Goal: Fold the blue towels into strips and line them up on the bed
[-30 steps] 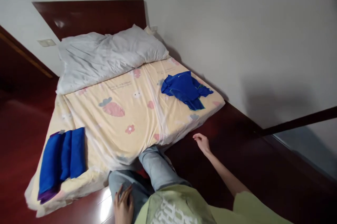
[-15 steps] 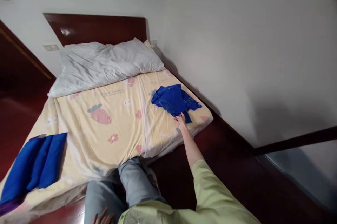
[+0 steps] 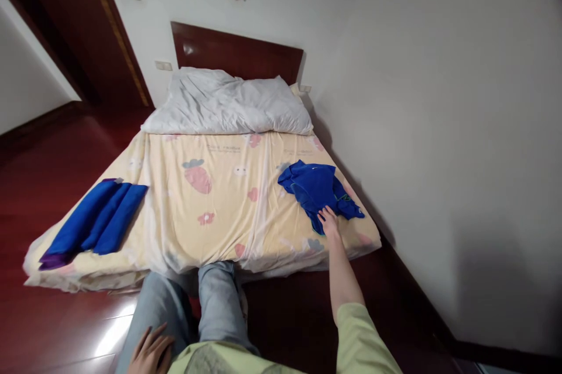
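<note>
My right hand [image 3: 328,222] reaches out over the bed's right side. Its fingers are apart and lie on the near edge of a crumpled blue garment [image 3: 314,184] with thin green trim and a small white mark. Part of the garment's lower flap shows left of the fingers. My left hand [image 3: 151,352] rests on my thigh near the bottom of the view, fingers spread, with nothing in it. On the bed's left side lie folded blue cloths [image 3: 103,216] in a long stack, with purple showing at one end.
The bed is covered by a pale yellow sheet [image 3: 228,198] with strawberry prints. White bedding [image 3: 228,102] lies against the dark wooden headboard [image 3: 237,52]. A wall [image 3: 439,128] runs along the right, and my knees [image 3: 217,280] touch the bed's front edge.
My view has turned left, showing more of the door and floor. My right hand has shifted from the left to the right of the garment's lower flap. My left hand shows more fully.
</note>
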Demonstrator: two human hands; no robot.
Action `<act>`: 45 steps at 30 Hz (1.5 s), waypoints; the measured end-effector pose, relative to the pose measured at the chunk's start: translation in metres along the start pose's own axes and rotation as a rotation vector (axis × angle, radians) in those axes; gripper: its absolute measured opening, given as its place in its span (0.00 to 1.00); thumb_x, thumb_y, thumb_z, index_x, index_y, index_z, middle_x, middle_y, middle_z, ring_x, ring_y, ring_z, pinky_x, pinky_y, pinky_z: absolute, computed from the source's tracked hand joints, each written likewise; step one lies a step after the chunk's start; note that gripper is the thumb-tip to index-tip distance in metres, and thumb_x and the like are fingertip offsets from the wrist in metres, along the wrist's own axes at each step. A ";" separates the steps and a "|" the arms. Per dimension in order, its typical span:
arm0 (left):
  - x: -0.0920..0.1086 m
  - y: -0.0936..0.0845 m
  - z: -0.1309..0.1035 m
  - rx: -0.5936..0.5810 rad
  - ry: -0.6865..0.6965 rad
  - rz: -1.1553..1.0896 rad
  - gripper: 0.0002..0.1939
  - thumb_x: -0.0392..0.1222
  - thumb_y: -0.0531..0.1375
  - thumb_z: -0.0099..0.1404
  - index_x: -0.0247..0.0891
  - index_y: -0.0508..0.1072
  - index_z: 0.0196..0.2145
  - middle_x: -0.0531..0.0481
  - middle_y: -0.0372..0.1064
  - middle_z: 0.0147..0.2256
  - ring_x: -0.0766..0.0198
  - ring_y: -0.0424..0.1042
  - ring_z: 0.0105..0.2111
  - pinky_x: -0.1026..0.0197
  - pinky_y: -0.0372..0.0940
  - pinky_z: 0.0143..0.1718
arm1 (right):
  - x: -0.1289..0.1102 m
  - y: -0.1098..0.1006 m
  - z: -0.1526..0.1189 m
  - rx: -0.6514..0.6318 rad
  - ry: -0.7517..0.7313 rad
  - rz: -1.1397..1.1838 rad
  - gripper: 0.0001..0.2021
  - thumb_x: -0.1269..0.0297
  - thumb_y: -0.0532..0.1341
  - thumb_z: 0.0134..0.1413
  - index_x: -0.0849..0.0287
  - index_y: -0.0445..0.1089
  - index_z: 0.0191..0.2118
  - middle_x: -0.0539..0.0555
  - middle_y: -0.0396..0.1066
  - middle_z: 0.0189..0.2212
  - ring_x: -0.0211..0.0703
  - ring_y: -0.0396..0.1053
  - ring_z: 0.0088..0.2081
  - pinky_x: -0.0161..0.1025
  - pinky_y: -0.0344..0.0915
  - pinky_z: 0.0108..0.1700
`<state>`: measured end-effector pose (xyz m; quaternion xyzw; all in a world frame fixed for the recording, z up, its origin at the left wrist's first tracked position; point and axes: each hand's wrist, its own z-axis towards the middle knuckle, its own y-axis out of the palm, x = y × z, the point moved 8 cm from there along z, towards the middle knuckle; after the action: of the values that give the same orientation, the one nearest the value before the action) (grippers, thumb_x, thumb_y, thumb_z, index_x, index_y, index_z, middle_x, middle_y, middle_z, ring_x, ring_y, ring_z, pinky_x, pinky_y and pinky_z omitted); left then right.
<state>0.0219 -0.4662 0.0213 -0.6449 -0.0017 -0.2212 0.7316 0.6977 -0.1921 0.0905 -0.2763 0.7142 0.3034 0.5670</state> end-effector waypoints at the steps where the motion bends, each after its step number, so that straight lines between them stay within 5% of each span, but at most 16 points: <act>1: 0.001 0.000 0.002 -0.006 -0.006 -0.011 0.12 0.48 0.58 0.67 0.50 0.83 0.38 0.55 0.82 0.44 0.54 0.78 0.53 0.51 0.70 0.60 | -0.002 0.001 0.000 -0.012 0.006 -0.010 0.19 0.54 0.66 0.36 0.53 0.69 0.37 0.47 0.69 0.31 0.41 0.73 0.35 0.49 0.74 0.46; 5: 0.007 -0.003 0.007 0.007 -0.025 -0.062 0.11 0.46 0.58 0.67 0.52 0.83 0.37 0.56 0.82 0.42 0.55 0.78 0.53 0.51 0.70 0.60 | -0.017 0.013 -0.007 -0.044 -0.026 -0.046 0.19 0.56 0.67 0.35 0.53 0.70 0.38 0.48 0.69 0.30 0.45 0.75 0.37 0.51 0.74 0.47; 8: 0.010 -0.004 0.007 0.008 -0.050 -0.101 0.11 0.46 0.59 0.67 0.51 0.83 0.37 0.56 0.82 0.42 0.55 0.78 0.53 0.52 0.69 0.62 | -0.049 0.041 -0.021 -0.114 -0.187 -0.092 0.25 0.54 0.68 0.37 0.56 0.74 0.45 0.55 0.75 0.39 0.50 0.76 0.46 0.50 0.73 0.50; 12: 0.008 -0.003 0.002 0.006 -0.083 -0.120 0.12 0.47 0.58 0.68 0.51 0.83 0.38 0.54 0.81 0.45 0.54 0.77 0.54 0.49 0.66 0.64 | -0.113 0.113 -0.069 -0.291 -0.557 -0.267 0.25 0.51 0.65 0.51 0.58 0.76 0.53 0.65 0.69 0.60 0.55 0.73 0.55 0.51 0.71 0.56; 15: 0.002 0.001 -0.001 -0.003 -0.098 -0.149 0.12 0.47 0.58 0.68 0.49 0.83 0.38 0.53 0.82 0.44 0.54 0.76 0.54 0.48 0.65 0.65 | -0.136 0.179 -0.135 -0.460 -0.783 -0.422 0.21 0.53 0.60 0.62 0.57 0.77 0.54 0.67 0.69 0.61 0.55 0.69 0.61 0.48 0.69 0.59; 18: -0.003 0.001 -0.001 -0.009 -0.117 -0.203 0.13 0.46 0.57 0.69 0.47 0.83 0.40 0.52 0.82 0.44 0.55 0.77 0.54 0.48 0.64 0.65 | -0.117 0.242 -0.222 -0.612 -0.945 -0.497 0.18 0.58 0.55 0.68 0.57 0.78 0.54 0.63 0.75 0.55 0.52 0.69 0.60 0.54 0.63 0.67; 23: -0.009 -0.021 0.002 0.036 -0.185 -0.413 0.17 0.46 0.52 0.71 0.42 0.80 0.46 0.49 0.81 0.45 0.56 0.80 0.46 0.50 0.72 0.57 | -0.001 0.313 -0.381 -0.959 -0.909 -0.619 0.19 0.65 0.51 0.71 0.53 0.77 0.56 0.57 0.77 0.55 0.49 0.67 0.62 0.52 0.66 0.66; 26: -0.015 -0.051 0.002 0.151 -0.297 -0.516 0.19 0.42 0.51 0.71 0.38 0.77 0.51 0.44 0.80 0.46 0.56 0.80 0.45 0.54 0.76 0.48 | 0.059 0.319 -0.460 -1.076 -0.833 -0.641 0.20 0.67 0.51 0.71 0.52 0.75 0.59 0.56 0.76 0.56 0.49 0.68 0.63 0.53 0.67 0.66; 30: -0.012 -0.089 0.008 0.276 -0.320 -0.511 0.19 0.40 0.52 0.71 0.37 0.75 0.55 0.40 0.76 0.51 0.55 0.78 0.51 0.53 0.73 0.55 | 0.094 0.306 -0.523 -1.169 -0.779 -0.703 0.24 0.68 0.48 0.70 0.44 0.72 0.63 0.53 0.75 0.58 0.54 0.71 0.61 0.57 0.71 0.62; 35: -0.002 -0.113 0.025 0.300 -0.201 -0.456 0.19 0.38 0.52 0.73 0.39 0.72 0.58 0.38 0.69 0.60 0.54 0.69 0.62 0.48 0.67 0.63 | 0.085 0.292 -0.548 -1.285 -0.861 -0.746 0.24 0.69 0.49 0.71 0.43 0.73 0.62 0.55 0.77 0.54 0.55 0.74 0.54 0.57 0.73 0.54; 40: -0.004 -0.139 0.035 0.277 -0.032 -0.425 0.11 0.37 0.53 0.73 0.39 0.75 0.42 0.41 0.73 0.53 0.55 0.65 0.63 0.49 0.65 0.63 | 0.058 0.283 -0.554 -1.340 -0.987 -0.685 0.20 0.72 0.51 0.71 0.48 0.76 0.57 0.55 0.80 0.49 0.50 0.74 0.49 0.51 0.71 0.51; 45: -0.005 -0.160 0.025 0.144 0.078 -0.385 0.08 0.41 0.57 0.74 0.40 0.71 0.35 0.48 0.74 0.39 0.58 0.74 0.45 0.57 0.70 0.48 | 0.049 0.281 -0.554 -1.339 -1.071 -0.629 0.18 0.73 0.55 0.70 0.53 0.73 0.59 0.55 0.80 0.45 0.46 0.74 0.45 0.47 0.69 0.49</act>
<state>-0.0281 -0.4524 0.1749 -0.5694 -0.1123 -0.3813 0.7196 0.1241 -0.4218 0.1719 -0.5516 -0.0780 0.5736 0.6005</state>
